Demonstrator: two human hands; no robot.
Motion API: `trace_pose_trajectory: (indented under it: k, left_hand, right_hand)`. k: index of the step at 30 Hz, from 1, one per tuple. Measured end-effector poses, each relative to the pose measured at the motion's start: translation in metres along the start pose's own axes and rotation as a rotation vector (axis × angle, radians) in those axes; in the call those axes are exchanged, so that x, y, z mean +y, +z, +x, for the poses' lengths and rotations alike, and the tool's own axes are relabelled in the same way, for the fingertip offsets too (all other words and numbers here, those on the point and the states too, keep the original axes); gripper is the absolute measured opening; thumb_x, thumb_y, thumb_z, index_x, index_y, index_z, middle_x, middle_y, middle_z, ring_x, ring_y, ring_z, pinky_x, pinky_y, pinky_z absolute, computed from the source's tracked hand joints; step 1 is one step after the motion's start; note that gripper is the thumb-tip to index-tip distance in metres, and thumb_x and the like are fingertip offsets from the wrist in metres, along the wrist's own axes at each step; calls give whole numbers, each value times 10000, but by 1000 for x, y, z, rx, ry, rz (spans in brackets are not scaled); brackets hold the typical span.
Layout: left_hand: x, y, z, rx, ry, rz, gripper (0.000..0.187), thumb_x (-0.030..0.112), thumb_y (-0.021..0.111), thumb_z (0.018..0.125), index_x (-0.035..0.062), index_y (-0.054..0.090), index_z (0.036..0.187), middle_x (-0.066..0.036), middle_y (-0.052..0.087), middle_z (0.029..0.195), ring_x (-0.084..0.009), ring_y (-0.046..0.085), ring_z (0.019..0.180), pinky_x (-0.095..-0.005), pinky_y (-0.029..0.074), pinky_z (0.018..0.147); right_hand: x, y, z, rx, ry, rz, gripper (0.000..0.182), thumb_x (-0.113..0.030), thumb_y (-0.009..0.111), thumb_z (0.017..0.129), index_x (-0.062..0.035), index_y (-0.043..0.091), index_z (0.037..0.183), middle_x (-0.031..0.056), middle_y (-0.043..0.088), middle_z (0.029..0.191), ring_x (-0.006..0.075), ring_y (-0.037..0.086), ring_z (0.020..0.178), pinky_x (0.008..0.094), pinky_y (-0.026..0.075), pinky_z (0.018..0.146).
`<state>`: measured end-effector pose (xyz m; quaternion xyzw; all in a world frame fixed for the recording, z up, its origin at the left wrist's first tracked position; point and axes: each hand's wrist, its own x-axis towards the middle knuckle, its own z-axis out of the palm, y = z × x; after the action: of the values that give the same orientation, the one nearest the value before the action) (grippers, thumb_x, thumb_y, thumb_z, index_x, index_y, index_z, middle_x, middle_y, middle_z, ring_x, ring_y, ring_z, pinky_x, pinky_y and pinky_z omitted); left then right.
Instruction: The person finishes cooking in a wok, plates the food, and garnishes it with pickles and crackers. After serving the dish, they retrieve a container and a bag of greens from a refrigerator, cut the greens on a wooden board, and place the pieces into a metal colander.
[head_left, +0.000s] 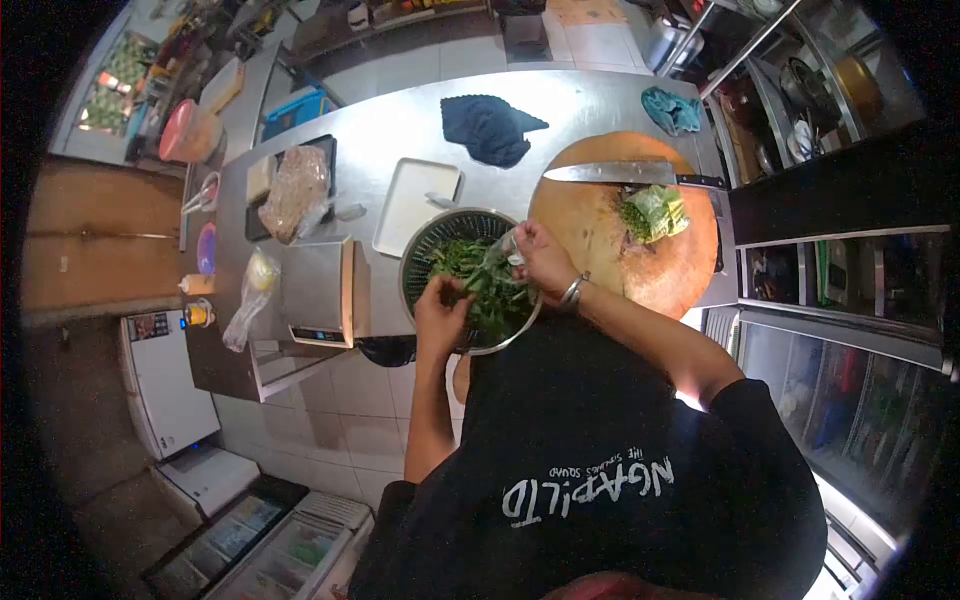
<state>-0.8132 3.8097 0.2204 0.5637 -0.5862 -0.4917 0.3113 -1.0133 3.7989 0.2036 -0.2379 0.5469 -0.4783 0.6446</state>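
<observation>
Leafy green herbs (458,258) fill a round dark colander (412,262) that sits in a metal bowl at the table's near edge. My left hand (441,314) is at the near left of the colander, fingers curled in on some of the greens. On the right side, my right hand (545,262) pinches a clear plastic bag (497,262) over the colander, with green stems in or behind it. To the right, a round wooden chopping board (590,225) carries a large knife (610,173) and a green-and-yellow packet (660,213) beside chopped greens.
A white tray (400,215) lies behind the colander. Dark cloth (490,128) and a teal cloth (670,110) rest toward the back. Left are a kitchen scale (322,290), a bagged brown food (298,190) on a black tray, and a plastic-wrapped item (254,290). Metal shelves stand right.
</observation>
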Motion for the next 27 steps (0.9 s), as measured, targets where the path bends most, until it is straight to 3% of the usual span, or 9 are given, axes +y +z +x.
trace_pose_trajectory:
  k: [4,11,16,18,19,22,24,26,27]
  left_hand:
    - [-15,-14,5,96,313,488,279,-65,620,672,-4,606,944,-152,570,910,-321,592,821,-371,468,727]
    - [32,0,5,-70,369,1016,572,31,646,678,45,520,1236,-183,479,1228,-372,453,1118,-488,379,916]
    - [75,81,41,-164,760,450,514,94,649,740,-2,506,1224,-228,469,1231,-403,442,1139,-480,376,948]
    - [90,139,57,-363,666,337,579,175,647,786,-18,421,1283,-244,439,1269,-419,440,1149,-488,368,964]
    - [94,170,64,-387,721,295,640,228,671,781,1,384,1306,-238,444,1268,-419,440,1151,-487,375,962]
    - [106,230,68,-396,801,320,729,292,700,759,9,336,1323,-242,416,1287,-427,440,1150,-501,375,957]
    - [101,254,72,-388,822,388,755,303,707,741,-3,325,1316,-251,385,1306,-435,440,1145,-515,367,953]
    - [83,270,81,-378,787,538,725,323,748,691,16,387,1240,-239,410,1265,-437,454,1118,-521,377,932]
    - [86,262,78,-356,807,469,684,290,768,664,32,416,1191,-220,456,1201,-425,475,1088,-504,390,918]
  right_hand:
    - [-17,0,-6,20,-103,283,192,-272,490,971,-96,463,1042,26,568,858,74,480,594,187,421,501]
    - [-49,-44,-43,17,-204,48,242,-289,532,949,-67,560,858,14,522,779,82,474,607,195,372,484]
    - [-38,-97,-82,158,43,186,218,-254,563,922,-58,594,831,-3,536,687,85,505,597,215,401,526]
    - [-9,-117,-89,122,124,298,218,-259,565,924,-62,584,834,-4,546,675,86,519,597,216,414,533]
    - [17,-130,-86,20,133,-5,237,-286,573,922,-70,561,825,8,568,692,90,546,618,219,430,537]
    - [10,-123,-115,-227,-120,-472,298,-346,583,915,-61,531,850,58,626,809,118,602,777,266,487,666]
    - [-21,-100,-145,-313,-183,74,313,-359,578,918,-51,541,871,82,619,902,143,588,913,299,467,799]
    - [-16,-114,-153,-411,-221,118,295,-341,582,918,-47,572,943,79,603,972,161,564,962,303,430,879]
    - [-17,-116,-159,-374,-252,-194,273,-315,597,912,-47,585,960,76,605,994,166,567,967,301,429,877]
